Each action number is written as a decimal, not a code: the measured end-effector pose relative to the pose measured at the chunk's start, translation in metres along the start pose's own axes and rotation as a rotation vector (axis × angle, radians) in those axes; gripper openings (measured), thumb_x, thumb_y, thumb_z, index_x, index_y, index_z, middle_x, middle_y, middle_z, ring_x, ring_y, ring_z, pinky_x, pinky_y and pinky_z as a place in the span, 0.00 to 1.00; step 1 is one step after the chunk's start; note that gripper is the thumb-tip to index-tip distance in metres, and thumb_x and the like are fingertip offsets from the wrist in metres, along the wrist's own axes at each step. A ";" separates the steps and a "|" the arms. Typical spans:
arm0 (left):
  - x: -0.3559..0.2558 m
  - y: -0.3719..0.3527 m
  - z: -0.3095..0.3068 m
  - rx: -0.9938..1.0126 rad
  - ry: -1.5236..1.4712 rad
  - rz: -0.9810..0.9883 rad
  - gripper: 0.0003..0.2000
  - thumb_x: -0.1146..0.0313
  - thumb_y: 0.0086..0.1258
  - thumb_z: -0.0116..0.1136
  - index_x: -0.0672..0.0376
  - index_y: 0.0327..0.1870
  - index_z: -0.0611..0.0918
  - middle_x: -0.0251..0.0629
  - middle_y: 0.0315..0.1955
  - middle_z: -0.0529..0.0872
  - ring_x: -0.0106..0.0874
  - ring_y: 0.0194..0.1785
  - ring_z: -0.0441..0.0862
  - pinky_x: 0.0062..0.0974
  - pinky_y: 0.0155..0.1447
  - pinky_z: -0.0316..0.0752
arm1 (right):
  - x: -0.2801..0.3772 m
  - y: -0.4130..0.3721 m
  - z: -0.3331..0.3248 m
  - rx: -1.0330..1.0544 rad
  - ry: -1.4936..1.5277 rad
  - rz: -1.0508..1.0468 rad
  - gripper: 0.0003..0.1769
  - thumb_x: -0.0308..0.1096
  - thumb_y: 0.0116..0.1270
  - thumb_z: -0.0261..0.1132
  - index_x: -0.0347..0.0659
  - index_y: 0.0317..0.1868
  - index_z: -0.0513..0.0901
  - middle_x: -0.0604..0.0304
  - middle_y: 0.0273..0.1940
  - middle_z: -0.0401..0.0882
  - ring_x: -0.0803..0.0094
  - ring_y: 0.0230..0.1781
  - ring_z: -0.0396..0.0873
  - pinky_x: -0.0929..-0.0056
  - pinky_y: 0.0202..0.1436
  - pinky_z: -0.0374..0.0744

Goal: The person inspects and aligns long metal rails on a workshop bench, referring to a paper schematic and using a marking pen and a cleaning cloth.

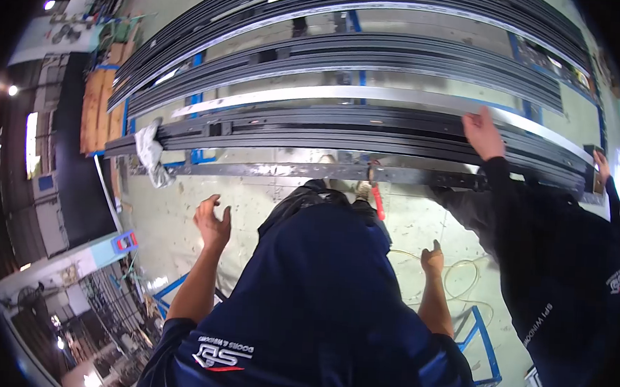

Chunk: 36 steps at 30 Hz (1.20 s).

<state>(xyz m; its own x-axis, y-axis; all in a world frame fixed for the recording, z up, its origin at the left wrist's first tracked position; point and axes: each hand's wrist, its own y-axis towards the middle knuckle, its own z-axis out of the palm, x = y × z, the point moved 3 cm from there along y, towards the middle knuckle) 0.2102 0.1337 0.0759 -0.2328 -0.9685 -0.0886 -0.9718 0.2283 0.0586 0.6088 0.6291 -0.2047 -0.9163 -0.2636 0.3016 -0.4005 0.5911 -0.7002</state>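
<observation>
My left hand [212,223] hangs in the air over the floor, with its fingers loosely bent and apart and nothing in it. My right hand [433,259] hangs low on the other side of my body, thumb apart from a bent finger; its other fingers are mostly hidden, and no held thing shows. In front of me long dark window profiles [313,136] lie across a blue rack. A long silvery-white strip [308,92] lies along their far side. The red handle [378,203] of a clamp-like tool hangs from the near rail [276,170].
At my right a co-worker's hand [485,135] is over the dark profiles; their other hand [601,165] is at the right end. More profiles [373,53] lie beyond. Crumpled plastic wrap [151,153] hangs at the left. A hose [463,271] and a blue frame [484,346] are near my right side.
</observation>
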 end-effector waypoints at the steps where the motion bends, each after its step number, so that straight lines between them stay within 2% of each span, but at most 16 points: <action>1: -0.002 0.001 0.000 -0.004 -0.001 -0.002 0.25 0.70 0.59 0.73 0.47 0.60 0.80 0.32 0.45 0.82 0.39 0.55 0.78 0.42 0.63 0.65 | -0.002 0.001 0.002 -0.091 -0.069 -0.080 0.31 0.32 0.65 0.58 0.25 0.68 0.72 0.30 0.57 0.81 0.44 0.55 0.84 0.56 0.56 0.83; 3: -0.005 0.002 -0.002 0.004 -0.001 -0.005 0.25 0.70 0.59 0.73 0.47 0.60 0.80 0.32 0.45 0.82 0.38 0.55 0.77 0.42 0.62 0.64 | -0.010 0.005 0.009 0.004 0.015 0.068 0.38 0.38 0.65 0.60 0.33 0.75 0.67 0.35 0.64 0.79 0.45 0.64 0.79 0.57 0.69 0.77; 6: -0.009 0.004 -0.004 0.008 -0.004 -0.012 0.25 0.70 0.60 0.72 0.48 0.59 0.80 0.32 0.46 0.81 0.39 0.55 0.77 0.43 0.62 0.64 | 0.007 -0.001 0.000 0.089 -0.003 0.115 0.38 0.38 0.65 0.60 0.34 0.75 0.67 0.35 0.66 0.77 0.45 0.65 0.79 0.56 0.69 0.77; 11: -0.011 0.005 -0.005 0.017 -0.002 -0.008 0.24 0.70 0.60 0.72 0.49 0.59 0.79 0.32 0.47 0.81 0.39 0.55 0.77 0.42 0.63 0.63 | 0.001 -0.001 0.000 0.019 -0.052 0.027 0.38 0.37 0.63 0.59 0.32 0.74 0.68 0.35 0.66 0.77 0.44 0.65 0.79 0.56 0.68 0.78; 13: -0.012 0.006 -0.005 0.019 -0.001 -0.012 0.24 0.70 0.60 0.72 0.49 0.59 0.79 0.32 0.47 0.81 0.38 0.55 0.76 0.42 0.63 0.63 | 0.000 -0.003 0.000 0.031 0.017 0.024 0.38 0.37 0.63 0.59 0.31 0.74 0.68 0.34 0.66 0.76 0.45 0.66 0.78 0.57 0.69 0.77; 15: -0.013 0.007 -0.004 0.022 0.000 -0.014 0.24 0.70 0.60 0.72 0.49 0.59 0.79 0.32 0.47 0.81 0.38 0.55 0.76 0.41 0.63 0.63 | 0.000 -0.002 0.000 0.000 0.039 -0.012 0.38 0.35 0.62 0.59 0.25 0.72 0.69 0.29 0.66 0.75 0.44 0.68 0.76 0.59 0.73 0.73; 19: -0.014 0.008 -0.003 0.022 0.002 0.002 0.24 0.70 0.60 0.72 0.49 0.58 0.79 0.31 0.48 0.81 0.37 0.55 0.76 0.41 0.62 0.63 | -0.002 -0.001 0.001 -0.030 0.027 -0.045 0.37 0.35 0.62 0.59 0.25 0.72 0.70 0.29 0.65 0.75 0.44 0.68 0.76 0.59 0.72 0.74; 22: -0.015 0.008 -0.002 0.015 -0.001 0.014 0.24 0.70 0.60 0.73 0.49 0.58 0.79 0.31 0.48 0.81 0.37 0.55 0.76 0.41 0.62 0.63 | -0.009 0.002 0.005 0.014 0.062 0.017 0.37 0.35 0.62 0.59 0.26 0.71 0.70 0.30 0.65 0.76 0.44 0.67 0.77 0.59 0.71 0.75; 24: -0.014 0.009 -0.002 0.012 -0.004 0.015 0.24 0.70 0.60 0.73 0.49 0.58 0.79 0.31 0.48 0.81 0.37 0.55 0.76 0.41 0.62 0.63 | -0.009 0.002 0.005 -0.019 -0.016 -0.060 0.37 0.38 0.64 0.58 0.27 0.73 0.68 0.32 0.64 0.77 0.43 0.64 0.79 0.57 0.67 0.78; 29: -0.012 0.010 -0.002 0.004 -0.020 0.017 0.26 0.70 0.58 0.74 0.50 0.59 0.80 0.33 0.46 0.83 0.39 0.56 0.77 0.44 0.62 0.66 | -0.001 -0.004 -0.002 0.013 0.020 -0.015 0.37 0.38 0.64 0.61 0.27 0.72 0.69 0.31 0.60 0.80 0.42 0.60 0.81 0.56 0.63 0.80; 30: -0.010 0.011 -0.003 -0.015 -0.053 0.057 0.26 0.71 0.57 0.75 0.52 0.58 0.81 0.36 0.44 0.85 0.41 0.53 0.79 0.43 0.60 0.69 | -0.009 0.000 0.006 -0.036 -0.002 -0.023 0.37 0.39 0.63 0.63 0.32 0.73 0.70 0.32 0.59 0.81 0.43 0.59 0.82 0.55 0.63 0.80; 32: -0.010 0.011 -0.001 -0.094 -0.030 0.155 0.25 0.74 0.55 0.75 0.55 0.56 0.83 0.40 0.42 0.86 0.42 0.48 0.83 0.41 0.56 0.73 | -0.012 0.000 0.009 0.030 -0.019 0.091 0.38 0.40 0.64 0.64 0.43 0.76 0.70 0.36 0.58 0.83 0.42 0.58 0.82 0.52 0.63 0.80; 34: -0.011 0.010 -0.004 -0.072 -0.088 0.136 0.24 0.76 0.56 0.74 0.57 0.57 0.83 0.42 0.42 0.86 0.42 0.47 0.83 0.41 0.53 0.75 | -0.004 -0.005 0.006 0.042 -0.063 0.130 0.40 0.42 0.65 0.64 0.47 0.78 0.66 0.37 0.57 0.83 0.43 0.59 0.82 0.50 0.64 0.80; 35: -0.006 0.010 -0.001 -0.089 -0.096 0.160 0.24 0.76 0.56 0.74 0.58 0.57 0.82 0.42 0.42 0.86 0.42 0.47 0.83 0.41 0.52 0.76 | 0.013 -0.015 -0.007 0.011 -0.021 0.108 0.38 0.40 0.63 0.62 0.38 0.73 0.71 0.33 0.54 0.84 0.42 0.58 0.82 0.53 0.64 0.80; 36: -0.007 0.010 -0.001 -0.083 -0.093 0.156 0.24 0.76 0.57 0.74 0.58 0.57 0.82 0.42 0.42 0.86 0.42 0.46 0.83 0.41 0.52 0.76 | 0.014 -0.016 -0.007 0.006 -0.012 0.123 0.38 0.41 0.63 0.62 0.38 0.74 0.71 0.33 0.55 0.83 0.42 0.58 0.82 0.53 0.64 0.79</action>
<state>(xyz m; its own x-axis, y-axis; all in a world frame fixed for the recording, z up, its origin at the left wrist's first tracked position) 0.2026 0.1428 0.0779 -0.3866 -0.9076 -0.1636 -0.9182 0.3622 0.1601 0.6020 0.6214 -0.1849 -0.9585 -0.1985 0.2048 -0.2845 0.6154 -0.7350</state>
